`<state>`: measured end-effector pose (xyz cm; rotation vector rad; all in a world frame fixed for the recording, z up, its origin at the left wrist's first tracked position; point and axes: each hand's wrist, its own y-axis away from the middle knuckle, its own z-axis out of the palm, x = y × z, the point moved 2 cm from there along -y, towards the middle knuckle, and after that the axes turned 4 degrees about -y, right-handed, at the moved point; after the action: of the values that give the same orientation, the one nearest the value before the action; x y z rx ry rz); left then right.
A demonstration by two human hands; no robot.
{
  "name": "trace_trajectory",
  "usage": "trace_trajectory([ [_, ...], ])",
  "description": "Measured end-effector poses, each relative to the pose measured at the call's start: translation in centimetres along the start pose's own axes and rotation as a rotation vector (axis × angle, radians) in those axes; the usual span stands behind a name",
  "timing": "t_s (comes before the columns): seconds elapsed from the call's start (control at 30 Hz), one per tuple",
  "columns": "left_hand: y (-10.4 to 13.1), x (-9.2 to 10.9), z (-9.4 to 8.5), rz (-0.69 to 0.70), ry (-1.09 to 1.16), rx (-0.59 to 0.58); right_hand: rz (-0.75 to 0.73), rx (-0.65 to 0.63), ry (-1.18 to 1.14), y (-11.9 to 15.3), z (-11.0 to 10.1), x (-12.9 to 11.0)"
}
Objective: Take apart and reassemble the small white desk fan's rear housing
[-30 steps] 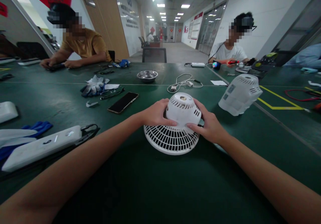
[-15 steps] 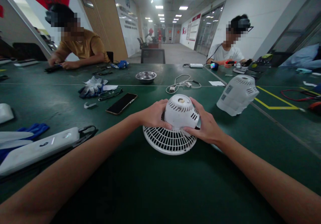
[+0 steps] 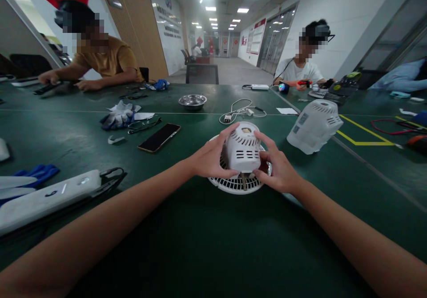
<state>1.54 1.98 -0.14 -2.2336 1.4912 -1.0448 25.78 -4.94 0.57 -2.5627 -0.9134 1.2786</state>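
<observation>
A white slotted housing [image 3: 246,149] stands over a round white fan grille [image 3: 230,184] on the green table. My left hand [image 3: 213,155] grips the housing's left side, its thumb near the lower edge and its fingers towards the top. On the other side my right hand [image 3: 278,167] holds the housing with fingers and thumb curved round it. The housing's slotted face is towards me, and a small gap with a metal part shows under its lower edge. Beyond the hands lies a coiled white cable [image 3: 245,111].
A translucent white housing [image 3: 313,126] stands at right. To the left lie a phone [image 3: 159,138], gloves [image 3: 120,115], a white device [image 3: 56,198] and blue-white gloves [image 3: 36,175]. A metal bowl [image 3: 192,102] sits farther back. Two people sit across the table.
The housing and grille have turned, so that the slotted face now points towards me. The grille has shifted right and slightly away. Both hands have kept their hold, the left one higher up.
</observation>
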Motion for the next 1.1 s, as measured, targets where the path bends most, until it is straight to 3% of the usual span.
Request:
trace_trajectory([
  [0.53,0.1,0.5,-0.1,0.031,-0.032,0.043,0.014,0.003,0.019,-0.4,0.0,-0.7],
  [0.73,0.5,-0.8,-0.5,-0.004,0.006,-0.026,0.008,-0.027,0.047,-0.5,0.0,-0.9],
  [0.87,0.5,-1.3,-0.1,-0.024,-0.019,0.001,0.009,-0.051,0.066,-0.5,0.1,-0.6],
  [1.1,0.5,-0.5,0.4,-0.126,-0.141,0.093,-0.084,0.181,0.283,-0.4,-0.4,0.3],
])
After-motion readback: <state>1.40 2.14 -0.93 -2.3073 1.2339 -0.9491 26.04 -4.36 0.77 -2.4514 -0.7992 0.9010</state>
